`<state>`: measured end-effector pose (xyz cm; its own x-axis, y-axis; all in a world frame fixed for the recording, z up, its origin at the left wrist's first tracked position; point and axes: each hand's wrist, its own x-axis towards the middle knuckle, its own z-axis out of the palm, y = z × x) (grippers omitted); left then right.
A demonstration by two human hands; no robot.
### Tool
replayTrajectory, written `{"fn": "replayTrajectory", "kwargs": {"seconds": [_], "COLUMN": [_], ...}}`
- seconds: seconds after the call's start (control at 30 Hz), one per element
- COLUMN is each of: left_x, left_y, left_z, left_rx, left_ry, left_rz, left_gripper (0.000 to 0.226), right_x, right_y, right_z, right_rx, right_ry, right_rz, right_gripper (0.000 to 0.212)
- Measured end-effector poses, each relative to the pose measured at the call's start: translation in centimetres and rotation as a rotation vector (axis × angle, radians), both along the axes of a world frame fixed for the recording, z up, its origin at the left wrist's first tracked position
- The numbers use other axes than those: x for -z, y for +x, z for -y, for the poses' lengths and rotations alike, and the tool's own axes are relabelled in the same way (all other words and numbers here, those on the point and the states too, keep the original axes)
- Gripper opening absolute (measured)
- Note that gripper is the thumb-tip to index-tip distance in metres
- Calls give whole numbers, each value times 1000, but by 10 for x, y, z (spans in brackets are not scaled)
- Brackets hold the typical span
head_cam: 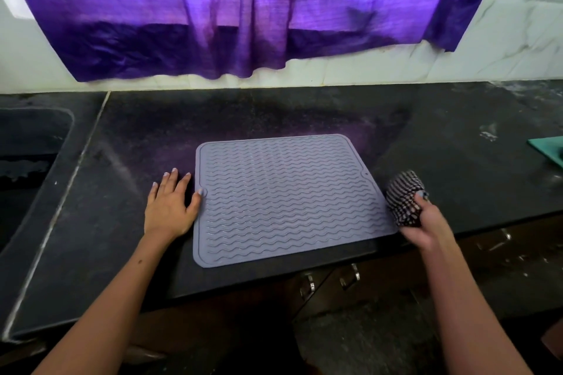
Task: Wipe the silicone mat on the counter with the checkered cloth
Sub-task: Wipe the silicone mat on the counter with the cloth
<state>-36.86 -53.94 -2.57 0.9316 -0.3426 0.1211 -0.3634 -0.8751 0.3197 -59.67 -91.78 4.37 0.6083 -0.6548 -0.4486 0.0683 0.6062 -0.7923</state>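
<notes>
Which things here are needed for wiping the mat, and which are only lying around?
Needed: mat; cloth, held in right hand; left hand, steadying the mat's edge.
Lying around: purple curtain; teal item; sink.

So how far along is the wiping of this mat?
Looks like the very start. Done: the silicone mat lies flat on the counter, and the left hand rests flat at its left edge, thumb on the rim. In hand: the right hand grips the bunched checkered cloth at the mat's right edge. Left: the wiping itself; nothing shows whether any of the surface is wiped.
</notes>
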Motion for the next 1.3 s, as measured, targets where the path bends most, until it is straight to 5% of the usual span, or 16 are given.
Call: {"fn": "replayTrajectory", "kwargs": {"seconds": [0.07, 0.1, 0.23, 0.33, 0.4, 0.6, 0.73, 0.8, 0.93, 1.1, 1.3], "left_x": [0, 0, 0, 0, 0, 2, 1, 1, 2, 1, 0], "left_y": [0, -1, 0, -1, 0, -1, -1, -1, -2, -2, 0], "left_z": [0, 0, 0, 0, 0, 1, 2, 1, 0, -2, 0], "left_rx": [-4, -7, -7, -6, -4, -8, -10, -11, -8, -5, -16], "left_ry": [4, 7, 15, 11, 9, -5, -5, -10, -15, -19, -41], "left_rz": [2, 3, -8, 3, 4, 18, 11, 10, 11, 12, 16], "left_gripper": [89, 89, 89, 88, 87, 86, 88, 88, 88, 87, 86], "right_x": [-4, -5, 1, 33, 47, 40, 14, 3, -5, 45, 46], "right_y": [7, 13, 40, 51, 52, 58, 68, 71, 76, 66, 71], "right_z": [-9, -22, -88, -118, -123, -112, -96, -96, -142, -193, -183], "right_rx": [115, 93, -187, -570, -688, -777, -624, -448, -470, -736, -863], "right_ry": [-99, -200, -841, -1426, -1623, -1445, -636, -413, -754, -1689, -1671], "right_rz": [-52, -120, -296, -608, -750, -671, -383, -270, -304, -584, -572], "right_gripper": [40, 35, 46, 53, 56, 53, 42, 38, 45, 53, 60]}}
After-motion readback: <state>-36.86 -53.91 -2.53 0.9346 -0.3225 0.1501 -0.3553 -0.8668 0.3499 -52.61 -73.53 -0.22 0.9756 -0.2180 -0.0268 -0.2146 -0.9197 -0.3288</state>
